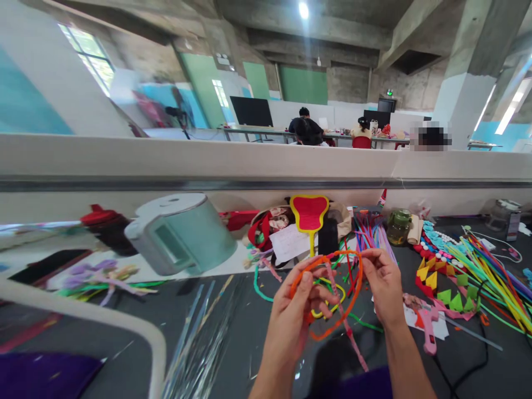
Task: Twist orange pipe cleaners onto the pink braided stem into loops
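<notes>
Both hands are raised over the dark table around an orange fuzzy stem (354, 299) bent into loops. My left hand (293, 310) grips the left side of the loops, its thumb pressed on them. With thumb and fingers together, my right hand (383, 280) pinches the loop's upper right. A pink twisted strand (351, 338) hangs down through the loop, its lower end near the table. Behind the hands are a yellow fuzzy loop (341, 292) and a green stem (366, 322).
A pale green kettle (183, 233) and red-lidded bottle (106, 227) stand left. Clear sticks (208, 332) lie front left. Right are a pink glue gun (430, 330), cables, a jar (399, 226), a spiky crown (455, 299) and colourful stems (494, 277). People sit beyond the partition.
</notes>
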`<state>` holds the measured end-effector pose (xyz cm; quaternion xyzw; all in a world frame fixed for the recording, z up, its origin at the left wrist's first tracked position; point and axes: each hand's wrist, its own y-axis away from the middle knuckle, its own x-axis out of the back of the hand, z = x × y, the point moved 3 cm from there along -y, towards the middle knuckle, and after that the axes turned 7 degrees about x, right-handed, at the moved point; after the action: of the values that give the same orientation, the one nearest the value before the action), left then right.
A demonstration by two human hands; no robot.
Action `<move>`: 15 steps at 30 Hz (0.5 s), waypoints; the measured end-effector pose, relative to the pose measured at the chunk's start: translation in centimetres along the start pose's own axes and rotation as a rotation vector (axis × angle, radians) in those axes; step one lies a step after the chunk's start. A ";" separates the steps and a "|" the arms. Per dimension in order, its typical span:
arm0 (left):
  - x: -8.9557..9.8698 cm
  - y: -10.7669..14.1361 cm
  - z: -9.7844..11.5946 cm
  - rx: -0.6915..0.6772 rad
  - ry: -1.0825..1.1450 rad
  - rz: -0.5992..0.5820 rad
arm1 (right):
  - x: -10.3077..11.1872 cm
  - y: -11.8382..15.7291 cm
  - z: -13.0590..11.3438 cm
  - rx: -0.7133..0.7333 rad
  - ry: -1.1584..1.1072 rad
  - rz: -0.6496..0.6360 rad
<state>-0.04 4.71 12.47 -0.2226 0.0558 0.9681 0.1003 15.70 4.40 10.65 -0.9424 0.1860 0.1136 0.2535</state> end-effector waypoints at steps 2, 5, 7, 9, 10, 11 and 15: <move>0.2 0.1 0.3 0.004 0.021 -0.003 | 0.0 0.2 -0.6 0.117 0.137 -0.027; 0.2 0.1 0.4 0.031 0.043 -0.030 | 0.4 0.5 -1.2 0.300 0.303 -0.058; 0.2 0.1 0.3 0.041 0.052 -0.044 | 0.7 0.7 -1.5 0.426 0.396 -0.061; 0.2 0.1 0.1 0.042 0.057 -0.056 | 0.9 0.8 -1.5 0.543 0.478 -0.073; 0.1 0.1 0.0 0.043 0.057 -0.062 | 1.0 0.8 -1.5 0.595 0.514 -0.080; 0.1 0.1 -0.1 0.044 0.059 -0.069 | 1.1 0.9 -1.5 0.644 0.546 -0.085; 0.0 0.1 -0.7 0.048 0.075 -0.104 | 1.4 1.3 -1.3 0.729 0.574 -0.011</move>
<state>0.21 4.53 11.79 -0.2588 0.0710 0.9510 0.1537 16.57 2.33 10.75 -0.7861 0.2715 -0.2260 0.5073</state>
